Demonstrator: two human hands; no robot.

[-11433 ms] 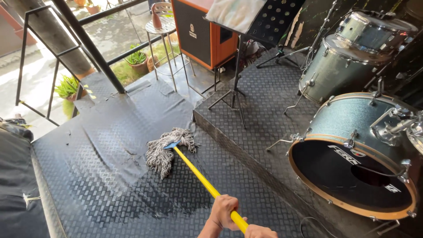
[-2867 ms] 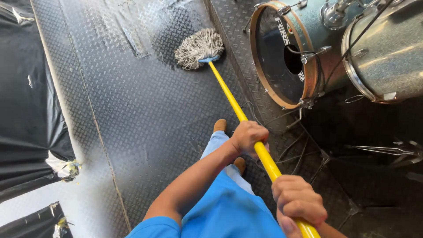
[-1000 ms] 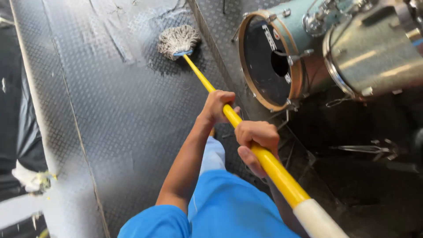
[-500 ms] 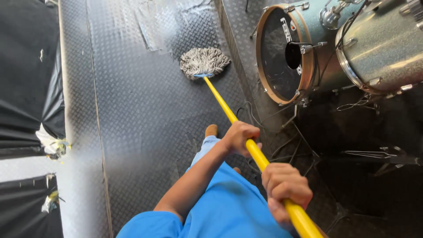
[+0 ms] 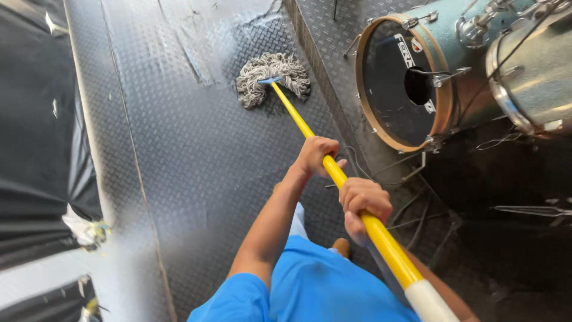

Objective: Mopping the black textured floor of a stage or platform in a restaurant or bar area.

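My fingers (image 5: 363,200) clench the mop handle (image 5: 298,119), both hands.

The bass drum (image 5: 411,77) stands beyond and right of my fingers; the mop head (image 5: 271,74) lies ahead on the diamond-plate floor (image 5: 179,149); my left hand (image 5: 319,156) grips ahead of my right hand (image 5: 364,203).

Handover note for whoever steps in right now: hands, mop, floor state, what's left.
Left hand: closed grip on the yellow mop handle, further down the shaft.
Right hand: closed grip on the same handle, higher up, below the white end cap.
Mop head: grey strings spread on the checker-plate floor, left of the raised platform edge and the bass drum.
Done: a wet sheen shows around and beyond the mop head.
Left: the floor nearer the feet looks drier; cables by the drum stand lie close to the handle.
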